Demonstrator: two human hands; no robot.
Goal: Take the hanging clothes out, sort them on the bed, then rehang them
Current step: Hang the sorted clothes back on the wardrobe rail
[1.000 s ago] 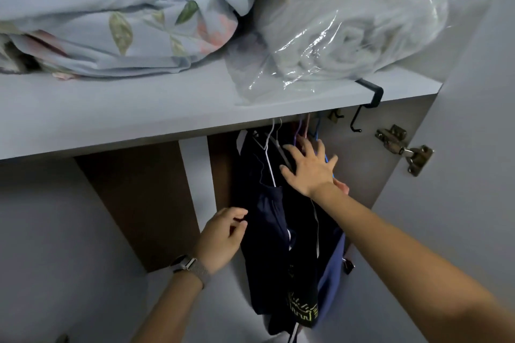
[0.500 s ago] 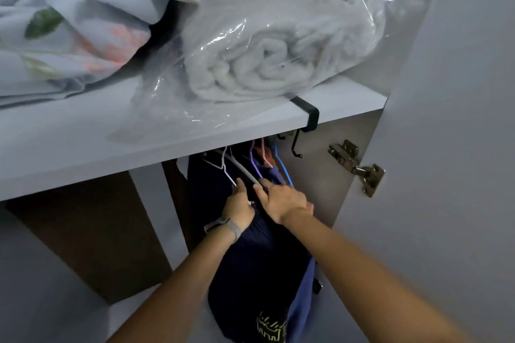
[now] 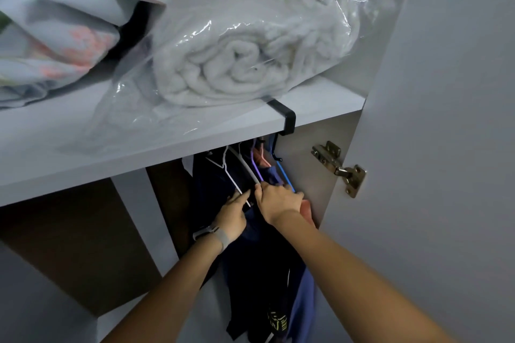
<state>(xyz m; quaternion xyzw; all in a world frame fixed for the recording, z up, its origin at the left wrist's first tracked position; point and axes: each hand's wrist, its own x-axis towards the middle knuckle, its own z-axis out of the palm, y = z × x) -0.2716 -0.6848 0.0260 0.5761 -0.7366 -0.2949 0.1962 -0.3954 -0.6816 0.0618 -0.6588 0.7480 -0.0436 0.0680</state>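
Both hands are in among the dark hanging clothes (image 3: 259,264) under the shelf (image 3: 139,145). The right hand (image 3: 280,200) pinches a white hanger (image 3: 248,168); the left hand (image 3: 232,214) reaches in, fingers extended against the fabric.

A pale grey, flat wardrobe shelf (image 3: 195,145) is running across the view from nine o'clock toward three o'clock. A rolled white fleecy blanket inside a clear plastic bag (image 3: 239,56) is lying directly on it at about one o'clock, the loose end of the bag spilling forward toward the shelf's front edge. At ten o'clock, a crumpled pale blue bedsheet with pink and green floral print (image 3: 50,28) is resting on the same board, just beside the bag. A black metal over-shelf hook (image 3: 284,120) is clipping over the front edge at about two o'clock, its top strap tucking under the bag.
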